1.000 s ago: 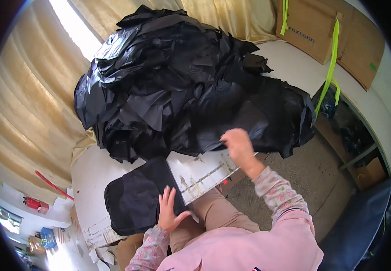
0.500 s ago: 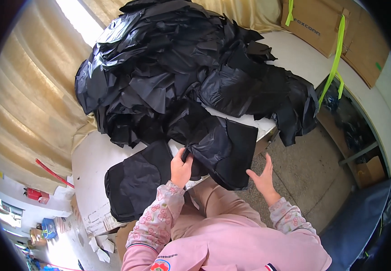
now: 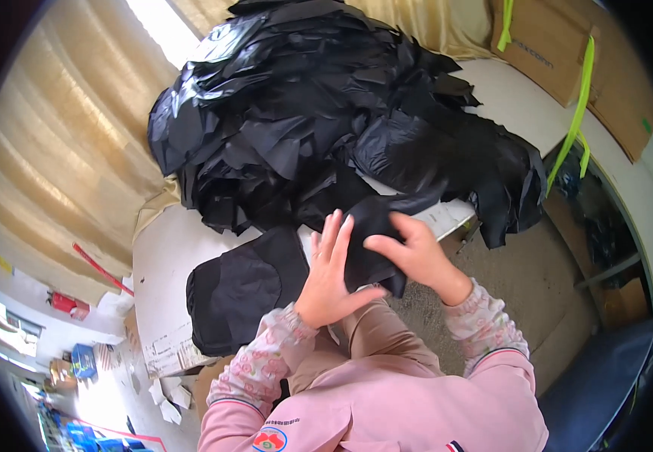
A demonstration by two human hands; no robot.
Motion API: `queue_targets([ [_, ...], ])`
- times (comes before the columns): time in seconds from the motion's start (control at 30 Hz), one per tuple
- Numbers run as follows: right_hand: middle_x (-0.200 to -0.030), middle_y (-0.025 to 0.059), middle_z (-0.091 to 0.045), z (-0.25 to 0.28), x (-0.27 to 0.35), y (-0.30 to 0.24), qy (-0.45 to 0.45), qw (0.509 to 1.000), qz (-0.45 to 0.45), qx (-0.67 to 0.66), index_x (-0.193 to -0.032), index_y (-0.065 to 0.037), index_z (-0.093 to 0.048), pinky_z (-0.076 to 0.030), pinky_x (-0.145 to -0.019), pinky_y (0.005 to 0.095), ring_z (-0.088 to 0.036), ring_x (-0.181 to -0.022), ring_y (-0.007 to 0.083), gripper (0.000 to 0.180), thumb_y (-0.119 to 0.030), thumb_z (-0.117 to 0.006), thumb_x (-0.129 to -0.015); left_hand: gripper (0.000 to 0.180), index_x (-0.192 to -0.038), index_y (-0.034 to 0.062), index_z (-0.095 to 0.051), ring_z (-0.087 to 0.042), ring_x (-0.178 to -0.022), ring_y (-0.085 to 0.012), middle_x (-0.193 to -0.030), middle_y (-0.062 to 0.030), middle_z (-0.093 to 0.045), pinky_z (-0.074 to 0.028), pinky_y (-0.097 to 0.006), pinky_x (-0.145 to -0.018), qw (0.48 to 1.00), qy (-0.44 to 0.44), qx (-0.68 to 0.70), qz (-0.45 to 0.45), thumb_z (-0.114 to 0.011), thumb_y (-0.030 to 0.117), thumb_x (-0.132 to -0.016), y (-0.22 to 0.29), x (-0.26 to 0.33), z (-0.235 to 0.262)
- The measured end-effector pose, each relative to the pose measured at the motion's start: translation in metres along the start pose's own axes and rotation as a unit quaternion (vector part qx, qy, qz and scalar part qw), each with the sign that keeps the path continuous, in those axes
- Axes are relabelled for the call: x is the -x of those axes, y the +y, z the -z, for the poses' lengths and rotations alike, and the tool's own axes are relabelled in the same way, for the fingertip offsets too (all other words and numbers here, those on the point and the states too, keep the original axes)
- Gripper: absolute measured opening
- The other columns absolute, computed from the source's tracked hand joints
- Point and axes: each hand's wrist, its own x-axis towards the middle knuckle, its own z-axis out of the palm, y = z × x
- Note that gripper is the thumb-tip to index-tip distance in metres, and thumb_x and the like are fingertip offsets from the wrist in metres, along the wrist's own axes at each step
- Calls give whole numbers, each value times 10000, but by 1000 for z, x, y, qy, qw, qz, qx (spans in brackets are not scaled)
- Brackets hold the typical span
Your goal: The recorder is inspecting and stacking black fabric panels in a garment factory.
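Note:
A black fabric piece [image 3: 371, 225], partly covered by my hands, is bunched over the table's near edge. My left hand [image 3: 331, 277] lies against its left side, open, with fingers stretched and thumb apart. On its right side, my right hand [image 3: 426, 258] is curled onto the cloth, thumb toward the left; some of its fingertips are hidden. Left of my left hand, a second black piece [image 3: 245, 285] with a rounded panel lies flat on the white table [image 3: 162, 260].
A large heap of black pieces [image 3: 289, 113] covers the table's far side, some hanging off the right edge. Cardboard [image 3: 545, 45] with yellow-green straps [image 3: 576, 105] stands back right. Beige curtains [image 3: 70, 158] hang at the left. Right of my legs is concrete floor [image 3: 522, 301].
My left hand has let go of the black piece and opened over it. My right hand has moved left onto the piece, which is now bunched up rather than spread out.

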Motion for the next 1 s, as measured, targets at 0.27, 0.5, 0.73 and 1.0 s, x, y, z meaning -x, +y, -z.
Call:
queue_targets([
  [0.27, -1376, 228, -403, -59, -6, -23, 102, 947, 202, 228, -1430, -35, -333, -352, -1057, 452, -411, -1251, 428, 984, -423, -833, -678, 419, -1307, -24, -503, -583, -1130, -210, -1220, -103, -605, -476, -334, -972, 787, 211, 563, 137, -412, -39, -898, -31, -11, 39],
  [0.5, -1055, 147, -646, -80, -2, 35, 8, 995, -57, 77, -1128, -3, -608, -485, -874, 352, -628, -991, 302, 328, -74, -699, -821, 360, -1300, -21, -493, -603, -1097, -225, -1226, -115, -599, -474, -353, -971, 744, 357, 544, 153, -494, 146, -981, -42, -1, 29],
  [0.73, -839, 2, -612, -3, -53, -25, 211, 962, 171, -20, -965, -52, -651, -457, -712, 223, -573, -789, 88, 293, 142, -545, -773, 466, -1293, 11, -521, -530, -1087, -122, -1182, -29, -591, -431, -297, -957, 843, -322, 313, 296, -662, 253, -921, -61, 42, 55],
  [1.0, -903, 150, -630, -10, -73, 28, -266, 865, 149, 398, -1044, -60, -632, -511, -746, 361, -642, -881, 324, 342, -122, -762, -735, 623, -1262, -14, -565, -607, -1105, -209, -1209, -98, -642, -447, -353, -1006, 671, -190, 672, 249, -803, -32, -686, -31, 49, 64],
])
